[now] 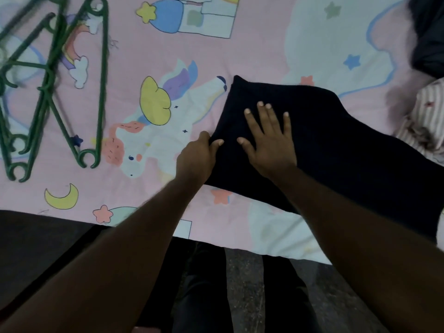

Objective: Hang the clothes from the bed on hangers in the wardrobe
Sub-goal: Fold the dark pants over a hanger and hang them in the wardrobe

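The left hand (pixel 195 156) pinches the near left edge of a folded dark garment (pixel 336 145). Its thumb lies on top of the cloth and its other fingers curl out of sight at the edge, so the fabric is caught between them. Just beside it, the right hand (pixel 269 138) lies flat on top of the same garment, palm down, with straight fingers spread apart; it grips nothing and only presses on the cloth. The two hands nearly meet, thumb tip close to thumb tip.

The garment is navy, almost black, matte and soft-looking, folded into a long thick band with a squared corner at its far left end. It runs from under the hands away to the right and off the frame's edge. It lies on the bed, on a pink sheet (pixel 252 51) printed with a unicorn, stars, a moon and clouds.

Well apart from the hands, on the far left of the sheet, several green hangers (pixel 102 92) lie in a loose overlapping pile; they are thin, look like plastic, and end in hooks. At the right edge, a crumpled pink-and-white striped cloth (pixel 430 116) sits next to the dark garment, and another dark cloth (pixel 430 37) is bunched in the far right corner. Below the bed's edge the person's dark-trousered legs (pixel 204 284) stand on a speckled floor (pixel 245 284).
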The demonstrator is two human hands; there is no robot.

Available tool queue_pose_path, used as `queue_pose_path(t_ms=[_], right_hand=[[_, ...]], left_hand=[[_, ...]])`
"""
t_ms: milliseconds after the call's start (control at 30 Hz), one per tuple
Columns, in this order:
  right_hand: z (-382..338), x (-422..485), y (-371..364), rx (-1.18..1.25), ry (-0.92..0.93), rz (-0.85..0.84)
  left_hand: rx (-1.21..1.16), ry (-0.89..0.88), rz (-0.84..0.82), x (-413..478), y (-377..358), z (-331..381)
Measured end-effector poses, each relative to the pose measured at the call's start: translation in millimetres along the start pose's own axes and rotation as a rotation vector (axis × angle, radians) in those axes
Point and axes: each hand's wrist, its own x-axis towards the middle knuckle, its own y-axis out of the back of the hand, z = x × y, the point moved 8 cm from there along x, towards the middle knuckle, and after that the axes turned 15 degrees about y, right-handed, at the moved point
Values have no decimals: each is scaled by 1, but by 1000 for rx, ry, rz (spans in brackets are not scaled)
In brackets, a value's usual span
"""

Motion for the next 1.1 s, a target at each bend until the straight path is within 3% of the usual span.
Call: queue_pose_path(t_ms=[133, 267, 433, 567, 733, 800, 967, 1100], right_hand=[[56, -38, 17, -7, -204, 40], [78, -124, 17, -17, -272, 18], [127, -256, 22, 5, -621, -64], [146, -314, 41, 35, -860, 13], [157, -355, 45, 550, -1258, 340], [165, -364, 37, 754, -1344, 364], [176, -367, 61, 1120, -1375, 398], [167, -327, 131, 1089, -1187, 450]], left_hand=[[4, 36, -6, -2, -1, -1], [-40, 73, -60, -4, -1, -8], [-35, 81, -81, -23, -4, -6], [-76, 120, -118, -28, -2, -2], [-145, 186, -136, -30, 3, -4], [-192, 202, -119, -32, 4, -3], [-430, 247, -146, -36, 15, -2], [-567, 203, -150, -51, 47, 14]])
